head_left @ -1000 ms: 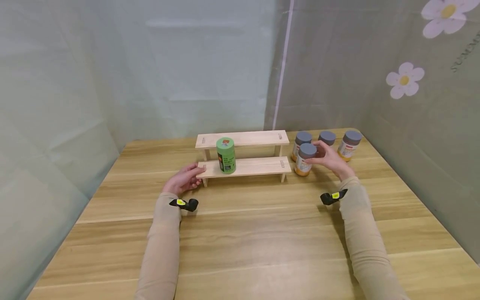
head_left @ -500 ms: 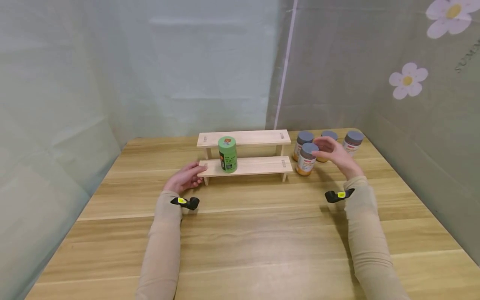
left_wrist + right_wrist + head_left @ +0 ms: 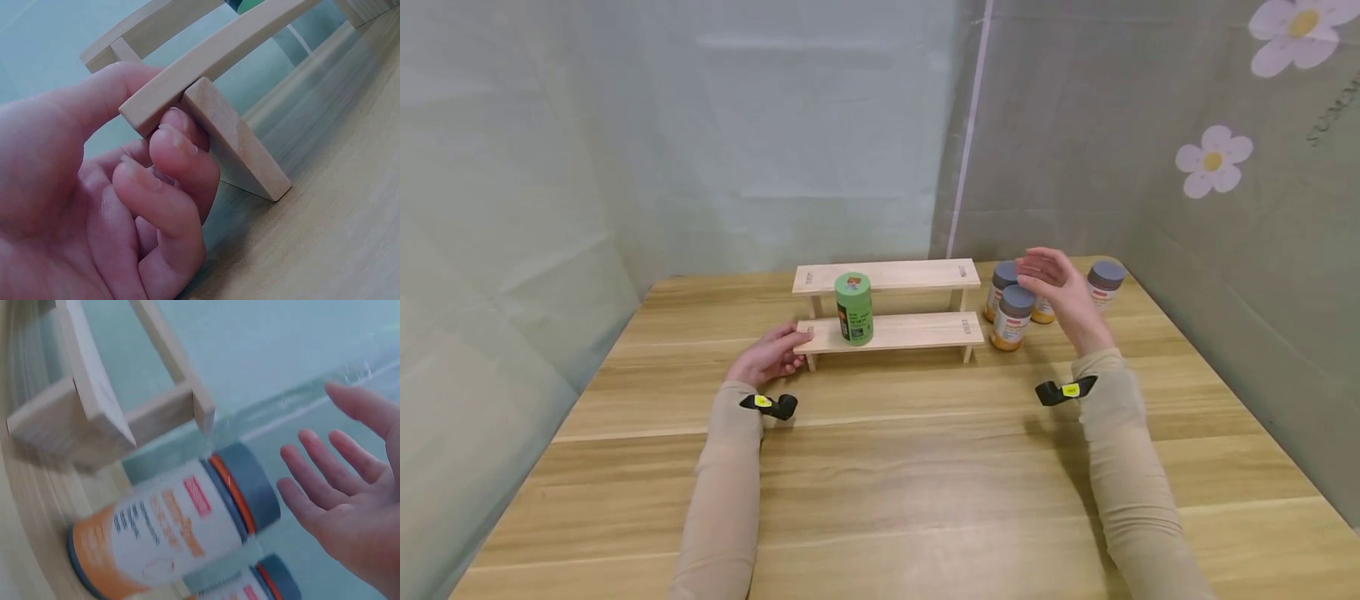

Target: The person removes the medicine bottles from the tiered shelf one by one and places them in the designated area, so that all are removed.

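Observation:
My left hand grips the left end of the lower board of a two-step wooden rack. In the left wrist view its thumb lies over the board and its curled fingers are beneath, beside the leg. On that lower step stands a green canister, upright. My right hand is raised above a group of grey-lidded jars, fingers spread and holding nothing. Nearest to it is the front jar, upright on the table by the rack's right end. The right wrist view shows a gap between the fingers and this jar's lid.
Behind the front jar stand another jar and one partly hidden by the hand. A further jar is to the right, near the edge of the wooden table. Hanging sheets enclose the back and sides.
My right hand has let go of the front jar, drawn back to the right, then risen above the jars with its fingers straighter. The left hand still holds the rack in the same place.

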### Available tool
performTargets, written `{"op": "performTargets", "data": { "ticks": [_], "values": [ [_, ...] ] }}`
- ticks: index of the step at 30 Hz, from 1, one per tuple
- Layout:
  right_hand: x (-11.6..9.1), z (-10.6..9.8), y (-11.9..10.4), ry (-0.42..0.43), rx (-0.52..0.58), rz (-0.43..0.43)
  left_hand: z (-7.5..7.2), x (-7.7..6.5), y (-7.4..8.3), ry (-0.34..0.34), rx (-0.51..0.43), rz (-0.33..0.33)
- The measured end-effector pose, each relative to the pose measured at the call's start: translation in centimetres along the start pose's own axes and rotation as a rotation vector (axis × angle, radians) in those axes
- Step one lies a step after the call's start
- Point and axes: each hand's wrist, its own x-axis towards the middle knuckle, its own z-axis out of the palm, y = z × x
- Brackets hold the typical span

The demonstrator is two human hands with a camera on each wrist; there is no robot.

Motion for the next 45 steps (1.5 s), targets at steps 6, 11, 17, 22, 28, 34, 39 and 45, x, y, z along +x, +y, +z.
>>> {"op": "performTargets", "data": {
  "ticks": [6,11,17,22,28,34,39,45],
  "values": [
    [0.2,1.8,-0.6,-0.02,0.056,-0.069,0.0,0.0,0.1,-0.011,0.005,0.007],
    [0.7,2.9,-1.2,-0.053,0.025,-0.017,-0.1,0.0,0.1,-0.004,-0.002,0.004],
    [1.2,4.0,-1.6,-0.144,0.12,0.05,-0.1,-0.1,0.0,0.005,0.004,0.004],
    [1.7,5.0,-1.6,-0.207,0.182,0.121,-0.1,0.0,-0.1,0.009,0.005,-0.002],
    [2.3,6.4,-1.5,-0.269,0.239,0.163,-0.3,-0.1,0.1,0.006,-0.006,-0.002],
    [2.8,7.8,-1.2,-0.304,0.275,0.212,-0.3,-0.1,0.0,0.013,-0.016,0.002],
    [3.2,8.7,-0.9,-0.326,0.262,0.257,-0.1,-0.2,0.0,0.003,-0.015,-0.003],
    [4.0,9.7,-0.7,-0.373,0.222,0.248,0.1,-0.2,0.0,0.0,-0.022,0.001]
  ]
}}
